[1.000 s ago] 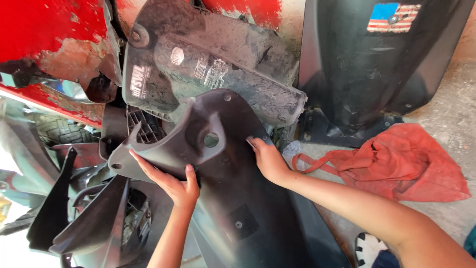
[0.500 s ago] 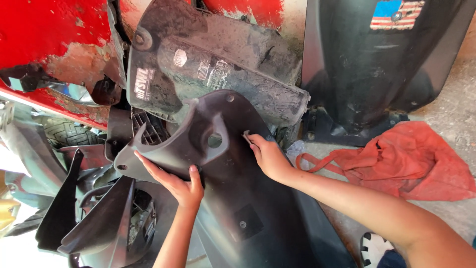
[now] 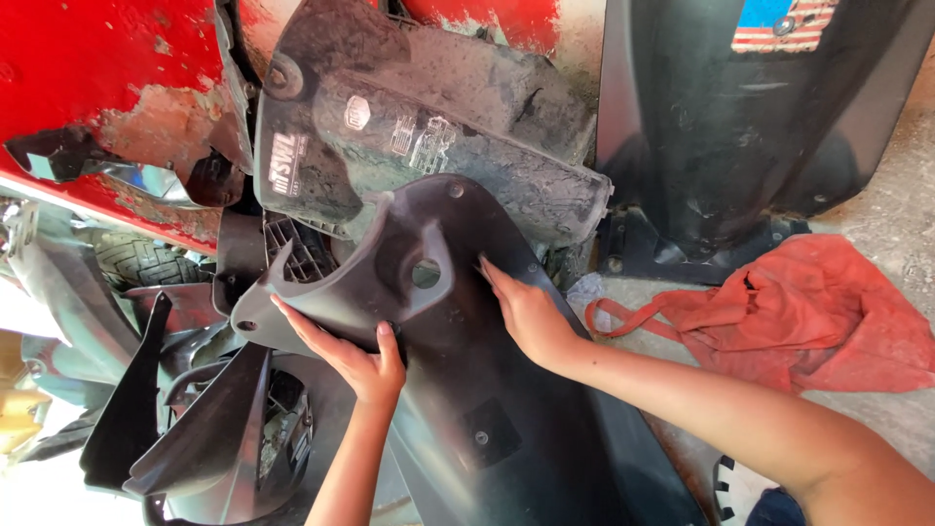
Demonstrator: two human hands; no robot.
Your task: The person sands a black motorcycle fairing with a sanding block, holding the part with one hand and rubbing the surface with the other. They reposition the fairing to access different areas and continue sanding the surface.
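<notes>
The person holds a large black plastic scooter fairing panel with both hands. The panel lies in the middle of the view and runs from about 11 o'clock down to 5 o'clock; it has a round hole near its upper end. The left hand grips the left edge of the panel, at about 8 o'clock from the hole, with the fingers stretched along the edge and the thumb on the top face. The right hand lies flat on the panel at about 3 o'clock from the hole, fingers close together and pointing up to 11 o'clock, palm pressed on the surface.

Above the panel, at 12 o'clock, a dusty grey cover leans on a red scooter body with worn paint. At 3 o'clock a red cloth lies on the concrete floor. At 1 o'clock stands another black fairing. At 8 o'clock more black plastic parts lie in a pile.
</notes>
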